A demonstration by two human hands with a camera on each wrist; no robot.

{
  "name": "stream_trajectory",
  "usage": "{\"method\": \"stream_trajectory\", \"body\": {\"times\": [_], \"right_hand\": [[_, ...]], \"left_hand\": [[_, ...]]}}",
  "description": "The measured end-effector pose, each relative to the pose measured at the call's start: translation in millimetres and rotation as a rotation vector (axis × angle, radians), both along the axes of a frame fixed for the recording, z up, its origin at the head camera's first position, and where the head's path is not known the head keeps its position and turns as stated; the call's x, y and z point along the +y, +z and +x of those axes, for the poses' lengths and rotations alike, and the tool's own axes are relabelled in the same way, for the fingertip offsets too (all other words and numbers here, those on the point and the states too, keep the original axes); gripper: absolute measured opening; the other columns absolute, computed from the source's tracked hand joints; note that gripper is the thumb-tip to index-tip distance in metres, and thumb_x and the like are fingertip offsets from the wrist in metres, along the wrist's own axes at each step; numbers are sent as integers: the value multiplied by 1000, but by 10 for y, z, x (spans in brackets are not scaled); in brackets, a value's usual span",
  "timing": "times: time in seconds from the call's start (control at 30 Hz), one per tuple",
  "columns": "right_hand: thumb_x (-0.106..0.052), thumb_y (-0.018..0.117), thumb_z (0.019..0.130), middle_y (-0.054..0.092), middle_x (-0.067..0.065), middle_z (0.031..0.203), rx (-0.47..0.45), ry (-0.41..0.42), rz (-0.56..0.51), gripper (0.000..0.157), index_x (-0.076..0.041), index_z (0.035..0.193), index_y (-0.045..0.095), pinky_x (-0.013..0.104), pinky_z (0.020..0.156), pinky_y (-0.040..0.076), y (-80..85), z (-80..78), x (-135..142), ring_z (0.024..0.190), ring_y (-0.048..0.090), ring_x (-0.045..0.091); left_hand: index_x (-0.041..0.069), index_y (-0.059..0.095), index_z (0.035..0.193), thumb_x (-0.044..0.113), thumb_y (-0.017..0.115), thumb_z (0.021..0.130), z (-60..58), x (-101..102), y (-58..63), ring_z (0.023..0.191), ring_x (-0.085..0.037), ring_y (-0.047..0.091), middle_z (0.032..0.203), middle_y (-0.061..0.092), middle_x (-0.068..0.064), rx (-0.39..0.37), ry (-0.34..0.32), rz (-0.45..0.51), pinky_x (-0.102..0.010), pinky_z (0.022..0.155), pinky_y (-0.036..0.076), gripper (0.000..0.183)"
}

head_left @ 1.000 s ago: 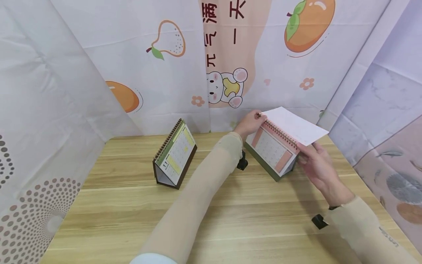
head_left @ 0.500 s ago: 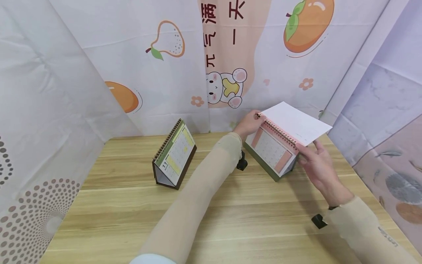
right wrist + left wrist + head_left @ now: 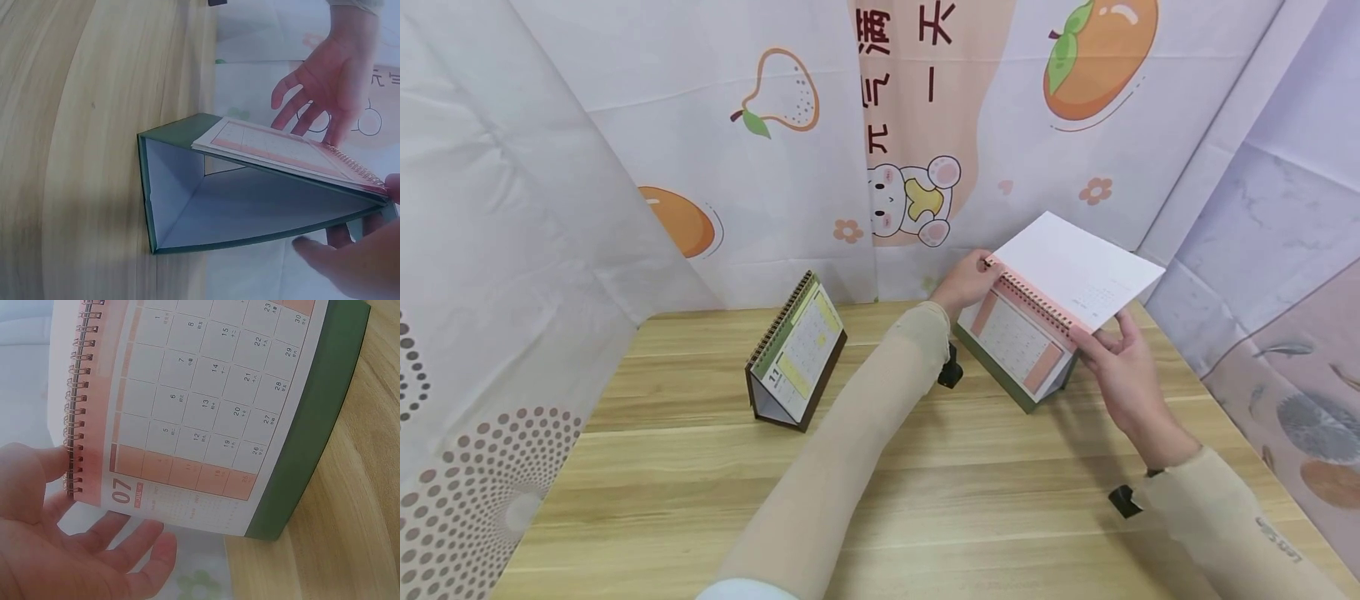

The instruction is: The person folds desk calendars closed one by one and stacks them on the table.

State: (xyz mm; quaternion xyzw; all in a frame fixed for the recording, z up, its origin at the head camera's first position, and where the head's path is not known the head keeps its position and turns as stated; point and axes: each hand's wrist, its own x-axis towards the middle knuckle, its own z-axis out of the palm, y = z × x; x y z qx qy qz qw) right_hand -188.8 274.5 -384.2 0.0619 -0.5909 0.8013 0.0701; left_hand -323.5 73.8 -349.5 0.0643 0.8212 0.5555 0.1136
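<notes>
A pink spiral-bound desk calendar (image 3: 1017,340) with a green base stands at the back right of the table, its July page facing front. Above its rings a white page (image 3: 1071,265) is raised and tilts backward. At the far end of the binding, my left hand (image 3: 962,285) pinches the coil (image 3: 74,437) between thumb and index finger; the other fingers are spread loosely. My right hand (image 3: 1126,379) grips the near top corner, thumb at the front and fingers behind. Seen from the side in the right wrist view, the calendar's triangular green stand (image 3: 178,134) is hollow.
Another desk calendar (image 3: 801,354), green and yellow and showing 11, stands on the left of the wooden table (image 3: 677,467). Printed cloth (image 3: 820,158) hangs close behind the table, with more cloth at both sides. Black devices (image 3: 951,368) are strapped to both wrists.
The white page has swung up and further back, showing more of its face. My right hand's fingers have shifted slightly behind it. The left hand and both calendars stay in place.
</notes>
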Motion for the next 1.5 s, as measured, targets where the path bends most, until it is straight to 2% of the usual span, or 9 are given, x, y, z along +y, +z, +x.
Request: {"method": "stream_trajectory", "body": {"times": [0.27, 0.47, 0.87, 1.23, 1.5], "right_hand": [[5, 64, 97, 74, 1, 114, 88, -57, 103, 62, -12, 152, 41, 21, 86, 55, -21, -3, -8, 105, 70, 10], [1, 65, 97, 74, -2, 114, 88, -106, 204, 58, -11, 150, 45, 18, 88, 53, -25, 8, -15, 105, 69, 8], [1, 64, 98, 74, -5, 114, 138, -123, 308, 51, -6, 147, 50, 16, 88, 52, -52, 7, 8, 106, 68, 6], [-4, 67, 98, 74, -11, 106, 116, -181, 425, 39, 2, 136, 60, 13, 83, 51, -75, -10, 25, 96, 69, 3], [-7, 67, 99, 74, -10, 108, 110, -171, 435, 38, 8, 133, 60, 13, 84, 51, -76, -11, 28, 97, 69, 4]], "left_hand": [[22, 51, 145, 36, 54, 106, -51, 18, -39, 131, -17, 51, 142, 57, 0, -1, 4, -13, -39, 107, 44, 41], [22, 53, 143, 34, 54, 106, -37, 16, -28, 132, -17, 51, 140, 58, 1, -8, 5, -3, -39, 109, 42, 38], [21, 51, 145, 32, 53, 107, -19, 8, -19, 135, -16, 49, 142, 56, 1, -2, 0, -12, -39, 110, 41, 39], [24, 49, 147, 34, 52, 107, -25, 22, -28, 139, -19, 45, 150, 51, 0, -15, 15, -27, -40, 112, 40, 41], [25, 49, 147, 35, 53, 107, -2, 0, -16, 140, -19, 44, 149, 51, 1, -24, 6, -7, -41, 112, 39, 41]]}}
